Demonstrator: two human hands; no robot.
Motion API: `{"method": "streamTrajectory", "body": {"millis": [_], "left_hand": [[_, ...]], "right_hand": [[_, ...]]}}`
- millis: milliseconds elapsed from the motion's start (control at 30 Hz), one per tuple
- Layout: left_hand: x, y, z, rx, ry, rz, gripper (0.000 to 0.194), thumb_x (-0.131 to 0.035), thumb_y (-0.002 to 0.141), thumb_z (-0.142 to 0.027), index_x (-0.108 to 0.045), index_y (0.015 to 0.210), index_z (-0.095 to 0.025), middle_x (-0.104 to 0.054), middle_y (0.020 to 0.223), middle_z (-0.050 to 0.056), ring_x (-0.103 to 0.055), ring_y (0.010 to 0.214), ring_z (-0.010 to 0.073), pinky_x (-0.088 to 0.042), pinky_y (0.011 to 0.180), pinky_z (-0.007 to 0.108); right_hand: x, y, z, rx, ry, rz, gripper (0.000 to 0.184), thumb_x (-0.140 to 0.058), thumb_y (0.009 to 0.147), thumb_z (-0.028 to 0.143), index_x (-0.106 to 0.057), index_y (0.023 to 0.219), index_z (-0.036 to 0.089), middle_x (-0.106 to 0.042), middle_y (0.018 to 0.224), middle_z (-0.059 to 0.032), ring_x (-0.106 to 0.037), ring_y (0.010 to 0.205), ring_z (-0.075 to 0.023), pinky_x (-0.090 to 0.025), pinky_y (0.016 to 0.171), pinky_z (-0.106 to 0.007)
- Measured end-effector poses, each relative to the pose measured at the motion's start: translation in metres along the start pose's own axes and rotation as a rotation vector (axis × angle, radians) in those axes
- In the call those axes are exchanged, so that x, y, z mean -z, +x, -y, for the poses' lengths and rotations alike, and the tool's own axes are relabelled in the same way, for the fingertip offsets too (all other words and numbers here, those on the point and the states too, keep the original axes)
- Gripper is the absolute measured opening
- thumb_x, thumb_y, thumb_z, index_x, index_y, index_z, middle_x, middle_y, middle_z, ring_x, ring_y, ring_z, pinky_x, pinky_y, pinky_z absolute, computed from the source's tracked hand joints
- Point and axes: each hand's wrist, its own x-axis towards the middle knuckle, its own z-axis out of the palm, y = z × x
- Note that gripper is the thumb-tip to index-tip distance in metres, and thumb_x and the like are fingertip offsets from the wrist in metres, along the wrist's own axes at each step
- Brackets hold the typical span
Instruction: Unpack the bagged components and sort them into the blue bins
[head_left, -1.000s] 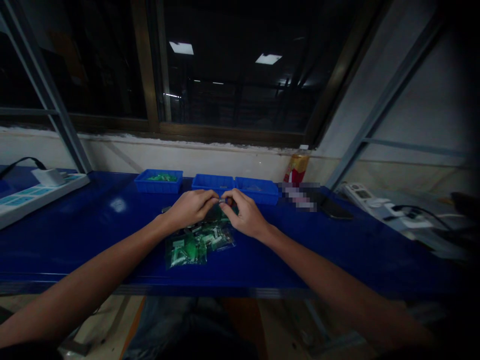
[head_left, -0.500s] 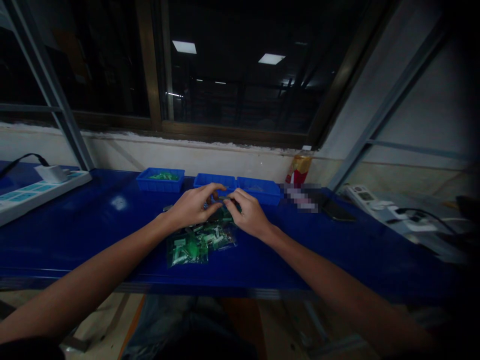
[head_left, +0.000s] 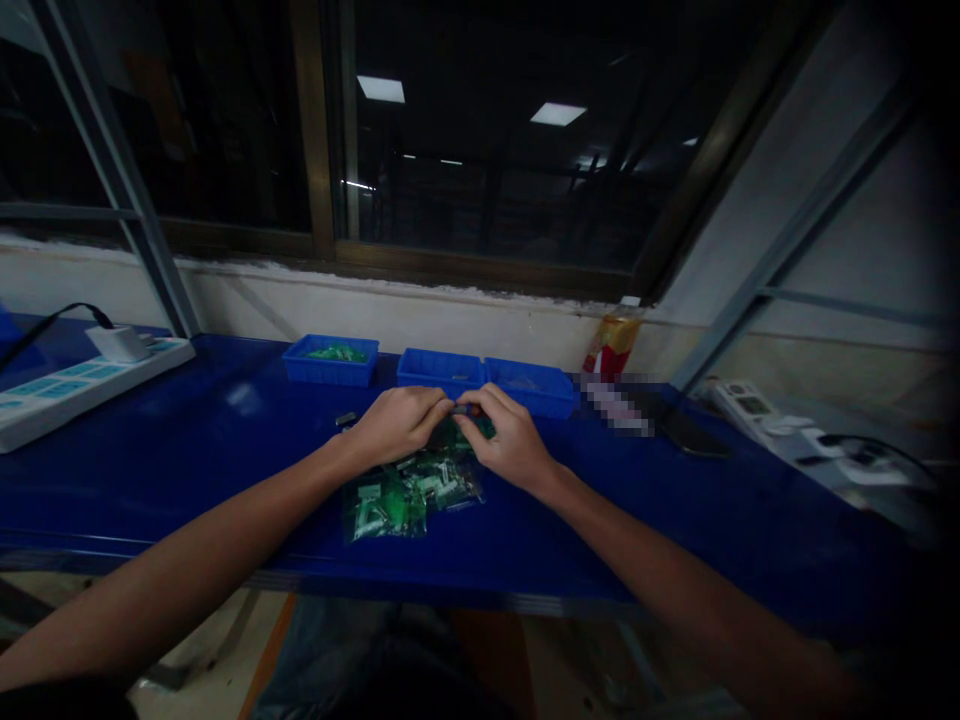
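Note:
My left hand (head_left: 401,425) is closed in a pinch at one end of a small, narrow greyish part (head_left: 462,409), whose exact kind is too small to make out. From the other side, the thumb and fingers of my right hand (head_left: 510,440) grip the same part, so the fingertips of both hands nearly meet over the table. Beneath and in front of the hands lie clear bags with green and whitish pieces (head_left: 386,505). A small metallic piece (head_left: 346,419) rests just beyond my left wrist.
A blue bin (head_left: 330,368) with green pieces stands at the back of the blue table (head_left: 225,440). Two more blue bins (head_left: 441,368) sit behind my hands. A drink bottle (head_left: 611,345) and a phone (head_left: 694,435) are at right, a power strip (head_left: 90,390) at left.
Half a second ago the left fingers were spread apart beside the part; now they are closed on it again. The right hand keeps its grip. The whole view has shifted slightly.

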Motion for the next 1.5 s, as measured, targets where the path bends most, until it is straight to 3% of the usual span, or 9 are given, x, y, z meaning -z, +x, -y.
{"method": "streamTrajectory", "body": {"millis": [100,200,367,500,567,1033,1167,1367,1500], "left_hand": [[0.002,-0.001,0.0,0.005,-0.091,-0.015,0.028,-0.033,0.091,-0.033,-0.054,0.099,-0.016,-0.062,0.081,0.004,-0.059,0.072,0.0153,-0.045,0.065,0.027],[0.005,-0.002,0.001,-0.032,-0.187,-0.059,0.039,-0.044,0.087,-0.028,-0.037,0.124,-0.019,-0.061,0.097,0.005,-0.059,0.076,0.0141,-0.047,0.068,0.027],[0.007,-0.001,0.0,-0.097,-0.202,-0.091,0.019,-0.044,0.087,-0.023,-0.053,0.104,-0.019,-0.061,0.095,0.004,-0.057,0.087,0.016,-0.045,0.077,0.029],[0.002,-0.001,0.004,0.001,-0.231,-0.099,0.018,-0.04,0.09,-0.025,-0.056,0.095,-0.018,-0.062,0.085,0.004,-0.057,0.082,0.016,-0.045,0.075,0.029],[-0.002,-0.001,0.008,0.054,-0.258,-0.096,0.019,-0.04,0.09,-0.025,-0.057,0.092,-0.018,-0.063,0.084,0.004,-0.057,0.081,0.0159,-0.045,0.074,0.028],[-0.008,0.002,0.012,0.294,-0.4,-0.074,0.019,-0.041,0.09,-0.026,-0.058,0.09,-0.018,-0.064,0.084,0.001,-0.059,0.079,0.0127,-0.043,0.072,0.023],[0.008,0.006,0.02,0.346,-0.23,0.045,0.026,-0.042,0.088,-0.035,-0.055,0.104,-0.02,-0.063,0.097,0.004,-0.058,0.091,0.0181,-0.044,0.081,0.031],[0.041,-0.022,0.057,0.476,0.041,0.454,0.029,-0.044,0.084,-0.042,-0.058,0.102,-0.025,-0.062,0.101,0.005,-0.059,0.092,0.0256,-0.045,0.075,0.038],[0.038,-0.042,0.078,0.53,0.065,0.485,0.023,-0.045,0.082,-0.035,-0.061,0.097,-0.028,-0.062,0.1,0.004,-0.062,0.083,0.0206,-0.045,0.071,0.031]], "right_hand": [[-0.001,0.001,-0.002,-0.018,0.002,-0.005,0.009,-0.048,0.084,0.023,-0.054,0.089,0.019,-0.055,0.079,-0.0047,-0.054,0.076,-0.0179,-0.044,0.068,-0.031],[-0.002,0.002,-0.003,-0.072,0.033,-0.02,0.011,-0.045,0.086,0.024,-0.054,0.081,0.019,-0.054,0.074,-0.0036,-0.054,0.073,-0.0167,-0.043,0.065,-0.03],[-0.001,0.003,0.003,-0.171,0.149,0.025,0.023,-0.04,0.089,0.023,-0.049,0.068,0.019,-0.05,0.065,-0.0006,-0.051,0.063,-0.0131,-0.04,0.06,-0.027],[-0.002,0.003,0.002,-0.184,0.144,0.073,0.006,-0.048,0.085,0.024,-0.052,0.086,0.02,-0.053,0.073,-0.0011,-0.053,0.069,-0.0144,-0.043,0.064,-0.028],[-0.003,0.004,0.0,-0.178,0.13,0.069,0.011,-0.051,0.082,0.023,-0.051,0.093,0.02,-0.053,0.075,-0.0017,-0.054,0.072,-0.0152,-0.044,0.067,-0.029],[-0.012,0.022,-0.012,-0.052,0.088,0.117,0.01,-0.052,0.079,0.02,-0.05,0.089,0.019,-0.057,0.083,-0.0047,-0.053,0.081,-0.0179,-0.043,0.073,-0.034],[-0.013,0.036,-0.029,-0.077,-0.062,0.102,0.006,-0.049,0.082,0.021,-0.053,0.085,0.018,-0.058,0.081,-0.0047,-0.052,0.08,-0.0182,-0.04,0.074,-0.034],[-0.019,0.048,-0.061,-0.282,-0.362,0.043,0.013,-0.052,0.081,0.03,-0.058,0.076,0.019,-0.06,0.08,-0.0045,-0.051,0.083,-0.0216,-0.037,0.07,-0.036],[-0.018,0.042,-0.065,-0.314,-0.419,0.058,0.021,-0.053,0.081,0.035,-0.059,0.093,0.019,-0.06,0.092,-0.0067,-0.049,0.093,-0.0246,-0.038,0.073,-0.039]]}}
